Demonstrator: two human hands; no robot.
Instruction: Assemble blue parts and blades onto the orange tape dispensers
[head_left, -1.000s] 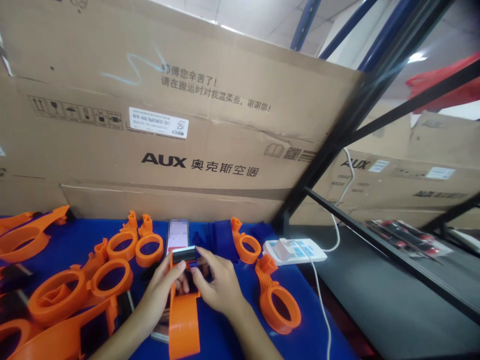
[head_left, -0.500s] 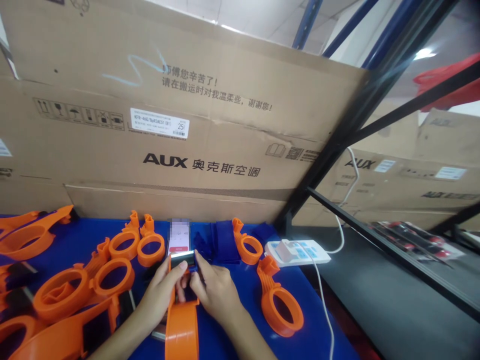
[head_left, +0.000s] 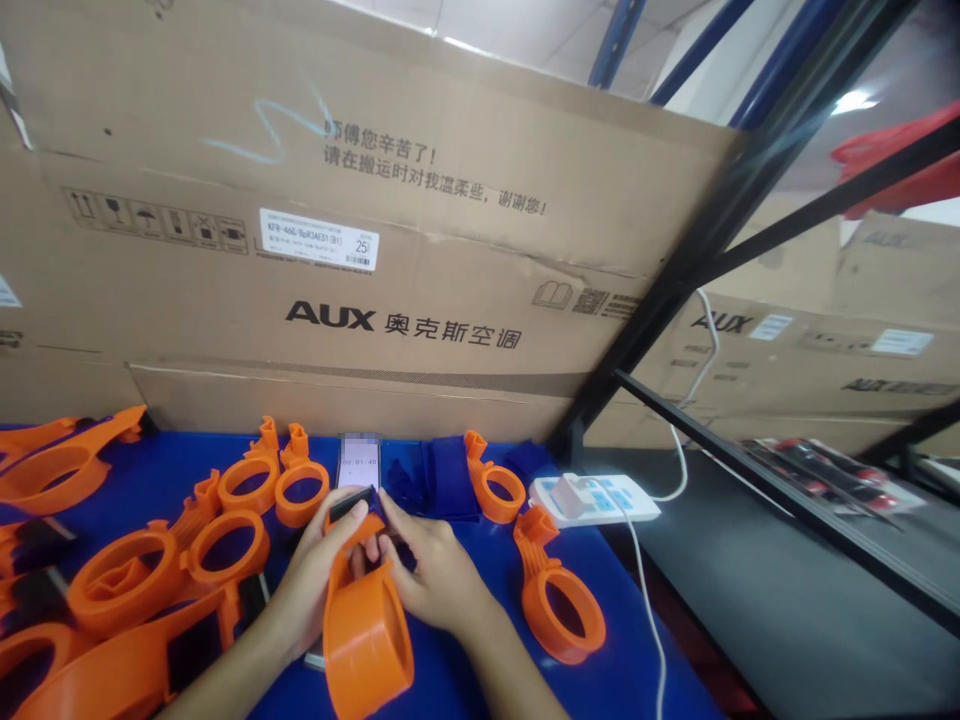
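An orange plastic tape dispenser (head_left: 367,640) is between my hands, its wide ring toward me and its dark-faced head pointing away. My left hand (head_left: 311,575) is closed around the head, thumb lying along the dark piece. On the other side, my right hand (head_left: 431,570) pinches the head's edge, where a bit of blue shows. The fingers under the head are partly hidden. Just beyond the hands lies a phone (head_left: 358,464) with a lit screen. Dark blue folded material (head_left: 450,482) sits to its right.
Several more orange dispensers (head_left: 124,580) crowd the left of the blue tabletop (head_left: 472,680). Another dispenser (head_left: 564,612) lies right of my hands, near a white power strip (head_left: 637,503) with a cable. A large cardboard box (head_left: 420,270) walls off the back; a black metal frame (head_left: 637,320) rises at right.
The dispenser has tilted and turned in my hands, its ring swinging to the right and showing more of its opening. My left thumb and the head have shifted slightly left.
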